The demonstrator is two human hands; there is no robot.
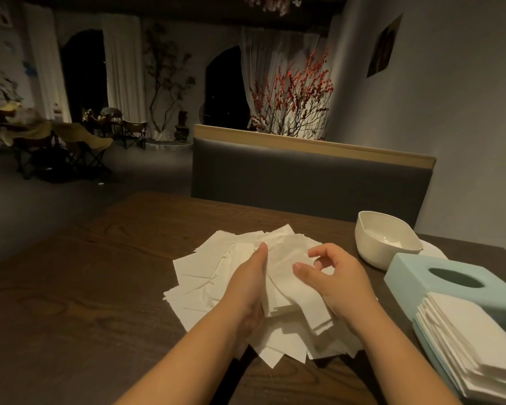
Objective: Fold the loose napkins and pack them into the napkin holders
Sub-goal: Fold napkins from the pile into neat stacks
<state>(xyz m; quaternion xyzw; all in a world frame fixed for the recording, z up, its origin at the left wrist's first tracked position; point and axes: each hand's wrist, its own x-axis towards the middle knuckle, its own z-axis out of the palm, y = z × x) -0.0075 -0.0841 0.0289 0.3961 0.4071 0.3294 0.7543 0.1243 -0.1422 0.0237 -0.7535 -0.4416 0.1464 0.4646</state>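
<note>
because the loose napkins (205, 285) lie fanned in a messy heap at the middle of the bench (79, 287), we have both hands working over the pile: our left hand (250, 283) lies along the 9 o'clock side of a small gathered stack (287, 290), fingers straight and together, seemingly cradling and squaring its edge, while our right hand (338, 280) hovers at the stack's 3 o'clock side, fingers (300, 268) loosely curled and apart, thumb and forefinger ready to pinch the top sheet, holding nothing that we can see. the blue napkin holder (438, 276) sits at 3 o'clock from the pile, a tidy folded stack (473, 337) just in front of it, likely kept near for packing. a white bowl (386, 238) stands at 2 o'clock.
</note>
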